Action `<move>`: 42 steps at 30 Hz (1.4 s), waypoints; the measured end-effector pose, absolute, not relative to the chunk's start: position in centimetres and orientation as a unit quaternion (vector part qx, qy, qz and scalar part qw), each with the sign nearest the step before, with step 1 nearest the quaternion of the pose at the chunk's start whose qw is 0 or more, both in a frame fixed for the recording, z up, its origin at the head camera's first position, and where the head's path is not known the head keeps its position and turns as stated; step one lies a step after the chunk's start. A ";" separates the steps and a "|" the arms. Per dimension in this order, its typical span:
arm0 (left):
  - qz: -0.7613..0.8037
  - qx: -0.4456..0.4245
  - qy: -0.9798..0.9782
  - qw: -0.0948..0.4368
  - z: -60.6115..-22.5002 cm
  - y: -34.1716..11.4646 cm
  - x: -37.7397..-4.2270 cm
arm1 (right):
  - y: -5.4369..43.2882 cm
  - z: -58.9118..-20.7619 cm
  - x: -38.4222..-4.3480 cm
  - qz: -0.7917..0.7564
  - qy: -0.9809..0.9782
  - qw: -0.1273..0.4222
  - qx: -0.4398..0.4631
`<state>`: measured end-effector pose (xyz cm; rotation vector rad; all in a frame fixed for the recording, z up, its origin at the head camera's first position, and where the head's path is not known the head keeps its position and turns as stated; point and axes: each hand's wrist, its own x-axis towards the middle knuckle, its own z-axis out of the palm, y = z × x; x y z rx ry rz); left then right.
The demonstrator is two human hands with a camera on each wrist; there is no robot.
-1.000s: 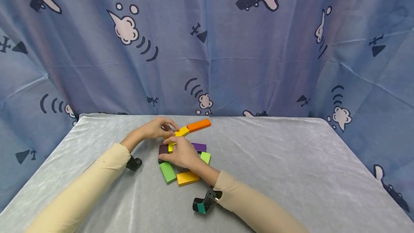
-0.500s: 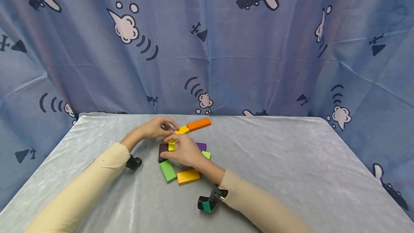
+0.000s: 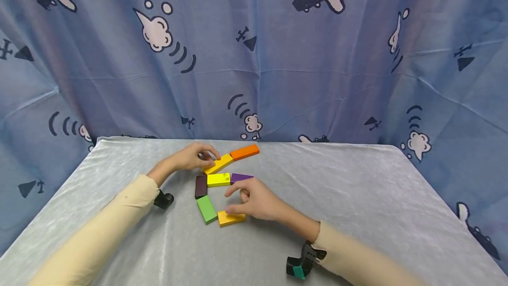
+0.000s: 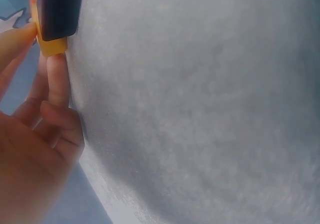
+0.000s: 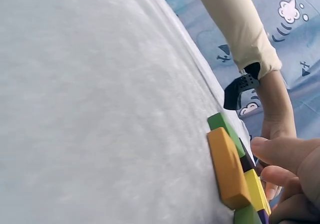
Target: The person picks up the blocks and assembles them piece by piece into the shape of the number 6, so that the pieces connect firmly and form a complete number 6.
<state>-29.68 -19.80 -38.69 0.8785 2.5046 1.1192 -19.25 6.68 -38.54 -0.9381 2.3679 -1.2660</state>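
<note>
In the head view my left hand [image 3: 189, 157] has thumb and fingertips at the sides of a golden-yellow block [image 3: 224, 163], pinching it. An orange block [image 3: 244, 152] extends from that block's far end. My right hand [image 3: 262, 200], fingers loosely bent and holding nothing, hovers over the right side of a ring of blocks. Its thumb overlaps an amber block [image 3: 234, 220]. Around the ring lie a green block [image 3: 207, 209], a dark block [image 3: 201, 187], a bright yellow block [image 3: 218, 180] and a purple block [image 3: 239, 177]. A second green block [image 5: 246, 215] shows in the right wrist view.
A pale grey cloth [image 3: 357, 202] covers the table. Behind it hangs a blue curtain [image 3: 278, 56] printed with planes and clouds. Each wrist wears a black camera mount [image 3: 304, 261]. The dark block's side [image 4: 60, 12] fills a top corner of the left wrist view.
My right hand has moved away from the dark and bright yellow blocks, to the right and nearer me, uncovering the bright yellow block. My left hand has stayed at the golden-yellow block.
</note>
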 end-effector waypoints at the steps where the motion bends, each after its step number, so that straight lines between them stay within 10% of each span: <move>1: 0.384 0.302 0.863 0.129 -38.7 -19.8 -29.7 | 7.0 -38.5 -19.0 -0.435 0.825 0.153 -0.326; 42: 0.388 0.293 0.863 0.139 -38.5 -19.6 -29.6 | 10.7 -38.7 -18.7 -0.407 0.852 0.137 -0.298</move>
